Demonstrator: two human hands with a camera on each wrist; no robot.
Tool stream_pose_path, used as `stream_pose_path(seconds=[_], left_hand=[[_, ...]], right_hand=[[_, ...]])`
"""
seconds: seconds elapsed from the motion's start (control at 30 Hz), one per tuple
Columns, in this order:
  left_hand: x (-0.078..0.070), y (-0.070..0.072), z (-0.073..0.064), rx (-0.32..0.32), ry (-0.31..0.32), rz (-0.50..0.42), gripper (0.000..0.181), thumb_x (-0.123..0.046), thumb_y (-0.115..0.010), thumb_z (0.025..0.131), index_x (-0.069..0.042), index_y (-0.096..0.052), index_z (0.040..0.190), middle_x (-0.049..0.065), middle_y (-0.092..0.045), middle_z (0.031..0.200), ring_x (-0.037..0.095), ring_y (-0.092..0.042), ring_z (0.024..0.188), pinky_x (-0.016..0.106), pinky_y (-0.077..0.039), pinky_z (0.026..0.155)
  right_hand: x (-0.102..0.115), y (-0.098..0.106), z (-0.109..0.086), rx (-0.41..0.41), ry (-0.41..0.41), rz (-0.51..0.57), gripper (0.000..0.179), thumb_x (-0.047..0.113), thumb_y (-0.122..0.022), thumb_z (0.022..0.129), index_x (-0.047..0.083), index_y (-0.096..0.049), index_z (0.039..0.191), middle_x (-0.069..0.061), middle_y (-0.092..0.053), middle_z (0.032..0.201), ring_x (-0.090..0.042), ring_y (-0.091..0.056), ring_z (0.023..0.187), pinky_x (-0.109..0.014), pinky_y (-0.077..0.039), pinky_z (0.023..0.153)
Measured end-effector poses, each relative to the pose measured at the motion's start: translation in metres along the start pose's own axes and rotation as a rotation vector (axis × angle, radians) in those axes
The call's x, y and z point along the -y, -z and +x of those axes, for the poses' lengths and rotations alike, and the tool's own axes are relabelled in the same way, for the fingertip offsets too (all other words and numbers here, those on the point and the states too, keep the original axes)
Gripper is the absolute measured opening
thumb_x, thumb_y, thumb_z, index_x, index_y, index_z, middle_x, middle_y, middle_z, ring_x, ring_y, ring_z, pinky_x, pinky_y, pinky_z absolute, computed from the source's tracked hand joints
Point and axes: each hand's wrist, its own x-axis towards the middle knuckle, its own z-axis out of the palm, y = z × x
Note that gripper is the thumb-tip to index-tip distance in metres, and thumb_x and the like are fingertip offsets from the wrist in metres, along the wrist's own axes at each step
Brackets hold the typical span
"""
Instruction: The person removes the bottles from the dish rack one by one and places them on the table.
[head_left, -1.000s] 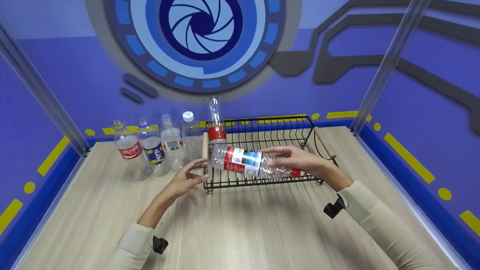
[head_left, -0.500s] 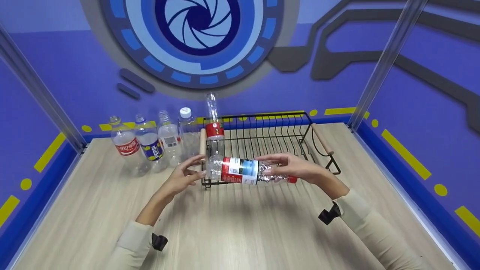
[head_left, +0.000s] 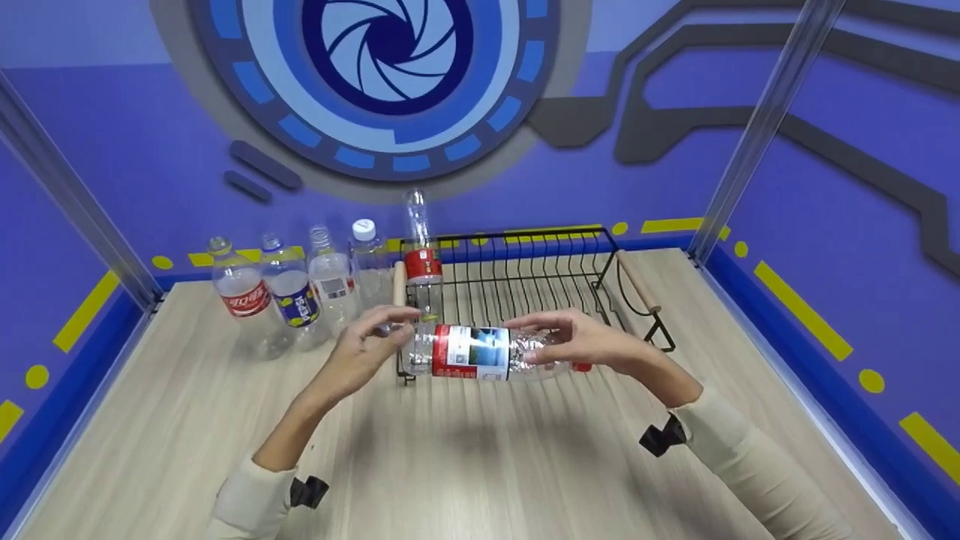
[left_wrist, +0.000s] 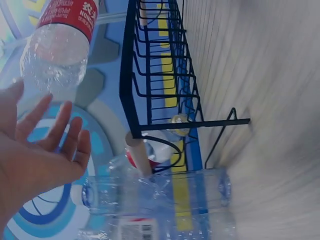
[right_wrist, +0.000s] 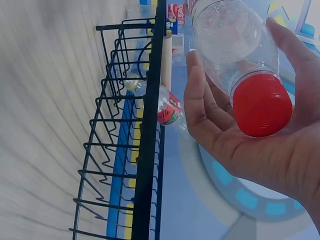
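Note:
My right hand [head_left: 592, 341] grips a clear plastic water bottle [head_left: 471, 352] with a red-and-white label, its fingers and thumb on opposite sides of the neck end. The bottle lies level above the front of a black wire rack [head_left: 525, 232], its red cap [right_wrist: 262, 107] towards the right wrist. At the bottle's base, my left hand [head_left: 364, 356] has its fingers spread and gently bent; the left wrist view shows its fingertips [left_wrist: 65, 110] just short of the base. Inside the rack's left end, a red-labelled bottle [head_left: 424, 262] stands upside down, yellow cap low.
Left of the rack several bottles stand upright in a row: a cola bottle [head_left: 246, 300], a Pepsi bottle [head_left: 296, 304], a clear one with a barcode label [head_left: 335, 289] and a white-capped one [head_left: 364, 232]. Wooden handles [head_left: 637, 281] top the rack's ends. A patterned wall stands behind.
The held bottle has come nearer to me and turned level. My left hand has moved up beside its base. The bottles in the row and the rack have stayed in place.

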Motion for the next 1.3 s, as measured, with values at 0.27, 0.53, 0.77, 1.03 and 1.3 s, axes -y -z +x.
stream_pose_path(seconds=[0.27,0.53,0.77,1.03,1.3], left_hand=[[-0.016,-0.013,-0.008,0.134,-0.138,0.155,0.064,-0.037,-0.088,0.079,-0.025,-0.064,0.137,-0.001,-0.061,0.139,0.027,-0.048,0.133,0.065,-0.038,0.109],[-0.024,-0.02,-0.011,0.177,-0.222,0.303,0.072,-0.04,-0.092,0.071,-0.022,-0.065,0.135,0.002,-0.063,0.126,0.023,-0.054,0.119,0.053,-0.047,0.1],[-0.031,-0.025,-0.017,0.234,-0.236,0.549,0.073,-0.043,-0.093,0.065,-0.026,-0.068,0.131,0.001,-0.062,0.114,0.017,-0.054,0.105,0.041,-0.049,0.087],[-0.028,-0.022,-0.019,0.158,-0.293,0.702,0.067,-0.037,-0.092,0.063,-0.021,-0.07,0.123,0.001,-0.062,0.111,0.018,-0.055,0.102,0.041,-0.05,0.086],[-0.011,-0.006,-0.028,0.071,-0.294,0.718,0.067,-0.035,-0.094,0.065,-0.022,-0.069,0.127,0.004,-0.064,0.118,0.022,-0.055,0.109,0.048,-0.052,0.091]], right_hand=[[0.004,-0.009,-0.002,-0.022,0.023,-0.005,0.056,0.024,-0.079,0.09,0.019,-0.06,0.142,-0.011,-0.063,0.139,-0.009,-0.068,0.093,-0.024,-0.057,0.076],[0.008,-0.014,-0.002,0.024,0.062,-0.022,0.057,0.021,-0.08,0.089,0.016,-0.06,0.142,-0.015,-0.063,0.137,-0.001,-0.051,0.057,-0.015,-0.046,0.053],[-0.001,-0.017,-0.002,0.109,0.137,-0.084,0.062,0.014,-0.08,0.088,0.007,-0.055,0.145,-0.019,-0.06,0.137,-0.025,-0.07,0.102,-0.034,-0.061,0.084],[-0.007,-0.004,-0.008,0.1,0.242,-0.257,0.056,0.018,-0.074,0.094,0.01,-0.054,0.145,-0.011,-0.061,0.143,-0.031,-0.064,0.121,-0.037,-0.055,0.1],[-0.023,0.049,-0.023,-0.101,0.227,-0.227,0.047,0.013,-0.065,0.099,0.009,-0.055,0.145,-0.013,-0.062,0.14,-0.015,-0.062,0.124,-0.029,-0.052,0.101]])
